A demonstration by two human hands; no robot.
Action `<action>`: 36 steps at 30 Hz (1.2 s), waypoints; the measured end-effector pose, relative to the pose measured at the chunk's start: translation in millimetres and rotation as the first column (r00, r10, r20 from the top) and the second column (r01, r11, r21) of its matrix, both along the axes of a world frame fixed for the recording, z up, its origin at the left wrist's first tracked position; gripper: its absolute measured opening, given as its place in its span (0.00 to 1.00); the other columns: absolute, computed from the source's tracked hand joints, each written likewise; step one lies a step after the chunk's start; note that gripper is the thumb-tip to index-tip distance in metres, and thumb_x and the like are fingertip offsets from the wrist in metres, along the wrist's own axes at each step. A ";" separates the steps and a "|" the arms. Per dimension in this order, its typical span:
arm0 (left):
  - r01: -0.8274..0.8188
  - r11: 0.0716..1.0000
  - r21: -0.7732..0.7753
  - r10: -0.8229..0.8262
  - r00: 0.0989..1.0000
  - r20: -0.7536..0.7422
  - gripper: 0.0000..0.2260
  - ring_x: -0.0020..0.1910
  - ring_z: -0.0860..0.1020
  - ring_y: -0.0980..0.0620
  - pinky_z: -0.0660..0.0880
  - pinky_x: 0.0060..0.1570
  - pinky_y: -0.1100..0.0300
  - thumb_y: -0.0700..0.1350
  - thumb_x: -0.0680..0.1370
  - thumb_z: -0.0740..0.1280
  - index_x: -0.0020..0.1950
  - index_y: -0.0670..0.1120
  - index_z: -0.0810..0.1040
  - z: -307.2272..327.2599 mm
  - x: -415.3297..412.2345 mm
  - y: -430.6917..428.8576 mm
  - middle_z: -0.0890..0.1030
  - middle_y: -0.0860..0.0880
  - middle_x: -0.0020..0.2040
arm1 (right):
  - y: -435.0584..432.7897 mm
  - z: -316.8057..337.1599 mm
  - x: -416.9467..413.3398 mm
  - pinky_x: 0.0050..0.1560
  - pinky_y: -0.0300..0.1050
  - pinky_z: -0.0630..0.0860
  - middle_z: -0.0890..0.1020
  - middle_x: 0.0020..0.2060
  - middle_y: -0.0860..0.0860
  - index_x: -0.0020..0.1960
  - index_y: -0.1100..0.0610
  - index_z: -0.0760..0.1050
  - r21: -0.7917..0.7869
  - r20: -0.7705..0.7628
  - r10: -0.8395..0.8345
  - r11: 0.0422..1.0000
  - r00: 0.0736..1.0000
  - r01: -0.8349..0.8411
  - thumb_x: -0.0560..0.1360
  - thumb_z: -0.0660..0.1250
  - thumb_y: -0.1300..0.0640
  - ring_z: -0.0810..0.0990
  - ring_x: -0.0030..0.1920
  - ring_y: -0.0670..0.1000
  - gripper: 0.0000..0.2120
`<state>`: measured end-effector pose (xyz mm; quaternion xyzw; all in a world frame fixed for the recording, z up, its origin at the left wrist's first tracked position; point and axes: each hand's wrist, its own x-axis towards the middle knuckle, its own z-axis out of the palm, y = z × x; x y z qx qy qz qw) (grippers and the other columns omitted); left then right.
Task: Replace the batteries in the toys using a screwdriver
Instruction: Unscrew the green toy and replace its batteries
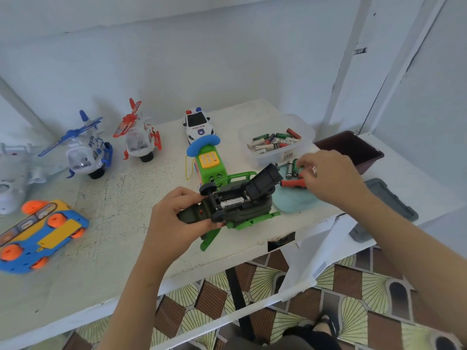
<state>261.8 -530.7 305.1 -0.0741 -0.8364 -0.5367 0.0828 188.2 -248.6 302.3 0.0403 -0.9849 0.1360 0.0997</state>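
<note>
**Battery bay open at centre frame, reach toward loose cells**

At centre frame, belly-up over the white worktop [113, 198]: dark green plastic toy helicopter with bright green skids and rotor [242, 205]. Clamped round the tail boom by the left grip [182, 218], fingers curled underneath, thumb on top. Black battery cover [264, 181] swung up on its hinge. Inside the open bay, a black-and-white battery [233, 202] marked "Heybright".

Right of centre, right grip [326, 173] stretched over the pale blue plastic lid [295, 202], fingertips [302, 164] bent down at two loose green-and-silver batteries [292, 170] on that lid. Cannot tell whether pinching one or only touching. Just below those fingertips, flat on the lid, the red-handled screwdriver [293, 183].

Higher up on the right, a clear plastic tub of mixed batteries [278, 142], with a dark brown plastic tub [353, 150] beside it and a grey plastic lid [389, 198] toward the right edge.

Just behind the helicopter, a green toy telephone with blue handset and yellow keypad [208, 160]; above that, a white toy police car [197, 123].

Upper left: red-and-white toy helicopter [139, 135] and blue-and-white toy helicopter [86, 150], both upright. At the left edge, a blurred white toy plane [10, 178]. Lower left, a blue-and-yellow toy bus with orange wheels [38, 236], tipped with its wheels showing.
</note>
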 end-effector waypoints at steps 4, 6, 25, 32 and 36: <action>-0.009 1.000 -0.018 0.009 1.000 -0.004 0.17 0.35 0.77 0.56 0.76 0.28 0.66 0.37 0.60 0.81 0.41 0.54 0.84 1.0 0.0 0.6 0.78 0.48 0.41 | 1.2 -21.3 -7.9 0.49 0.48 0.69 0.80 0.51 0.57 0.62 0.53 0.78 0.010 -0.013 0.048 0.999 0.999 -0.048 0.76 0.60 0.60 0.74 0.52 0.58 0.17; -0.012 1.000 -0.023 0.012 1.000 0.007 0.16 0.35 0.77 0.56 0.76 0.29 0.66 0.38 0.59 0.81 0.41 0.53 0.84 0.6 -0.8 0.0 0.78 0.50 0.40 | -3.1 -24.3 -13.9 0.44 0.46 0.63 0.78 0.48 0.57 0.63 0.54 0.78 0.060 -0.045 0.039 0.998 0.998 -0.036 0.78 0.59 0.56 0.73 0.48 0.57 0.16; 0.020 1.000 0.013 -0.020 1.000 0.016 0.17 0.34 0.79 0.53 0.76 0.27 0.66 0.36 0.60 0.81 0.42 0.53 0.84 1.7 -1.1 -2.0 0.78 0.46 0.42 | -48.0 14.2 -8.1 0.41 0.30 0.70 0.81 0.39 0.45 0.49 0.52 0.73 -0.631 -0.345 -0.006 0.742 0.938 -0.228 0.73 0.70 0.62 0.77 0.38 0.42 0.09; 0.041 0.997 0.069 -0.044 0.998 0.034 0.16 0.33 0.79 0.52 0.76 0.27 0.65 0.40 0.58 0.80 0.42 0.55 0.84 3.9 -2.6 -2.6 0.78 0.48 0.41 | -79.1 70.4 37.2 0.53 0.38 0.73 0.83 0.39 0.42 0.46 0.52 0.75 -0.470 -0.300 0.447 0.699 0.843 -0.538 0.70 0.74 0.59 0.80 0.44 0.40 0.09; 0.057 0.995 0.081 -0.061 0.997 0.038 0.16 0.31 0.79 0.52 0.76 0.27 0.65 0.43 0.57 0.79 0.42 0.54 0.85 2.9 -2.7 -4.4 0.78 0.50 0.41 | -85.1 53.1 34.5 0.60 0.46 0.63 0.82 0.39 0.41 0.47 0.47 0.74 -0.155 -0.154 0.593 0.776 0.791 -0.612 0.70 0.73 0.53 0.76 0.44 0.42 0.09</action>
